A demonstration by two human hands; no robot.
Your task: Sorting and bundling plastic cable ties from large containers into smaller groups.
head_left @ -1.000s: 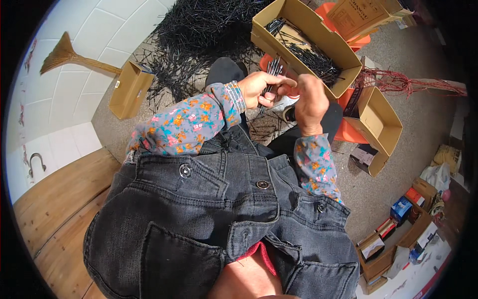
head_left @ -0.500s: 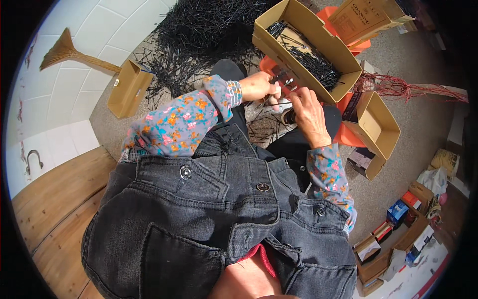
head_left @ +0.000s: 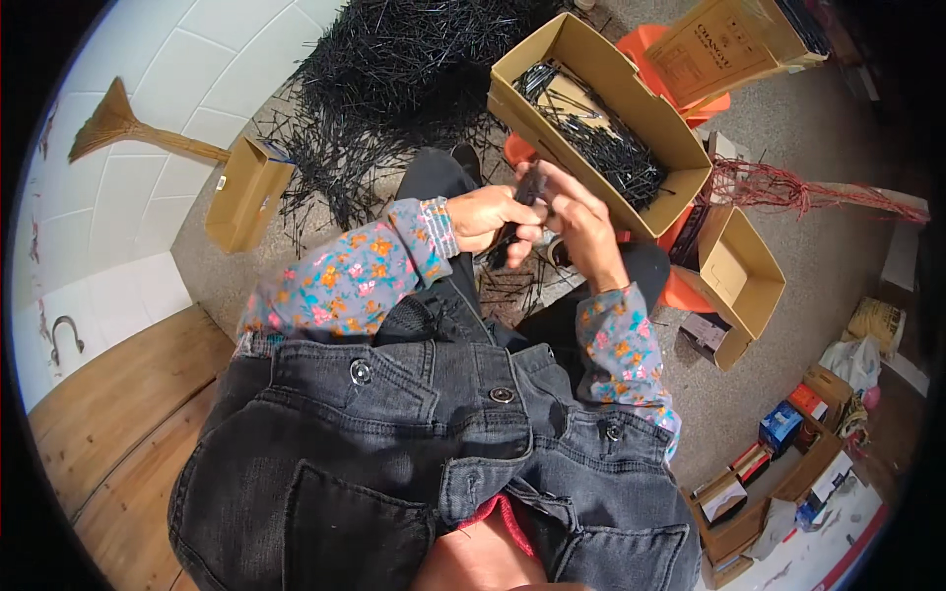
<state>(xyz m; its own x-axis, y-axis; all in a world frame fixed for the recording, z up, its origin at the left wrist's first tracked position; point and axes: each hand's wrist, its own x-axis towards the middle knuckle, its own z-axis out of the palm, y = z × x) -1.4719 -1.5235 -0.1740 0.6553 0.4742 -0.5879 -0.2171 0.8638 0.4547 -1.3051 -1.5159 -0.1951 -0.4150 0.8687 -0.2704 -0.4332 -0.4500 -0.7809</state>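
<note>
- I see the slim bundle of black, stick-like pieces (head_left: 532,184) between the two hands, above the floor and on the near side of the large box, slanting from near left to far right.
- My left grip (head_left: 485,219), a bare hand, is curled around the bundle's middle, grasping it.
- My right grip (head_left: 583,229) has its bent fingers at the bundle's far end; blur and overlap mean I cannot tell whether it grasps or only touches.
- Half a second ago the right fingers were nearer me, with a thin dark piece at their tips; now they have moved up to the bundle. I read that as the work shifting to both hands, on the whole bundle.
- Just beyond sits the large open tan cardboard box (head_left: 532,126), with loose black sticks (head_left: 621,163) inside.
- Farther left, a big tangled black heap (head_left: 394,69) spreads over the floor.
- Right of the box lies a bunch of thin red strands (head_left: 788,187).
</note>
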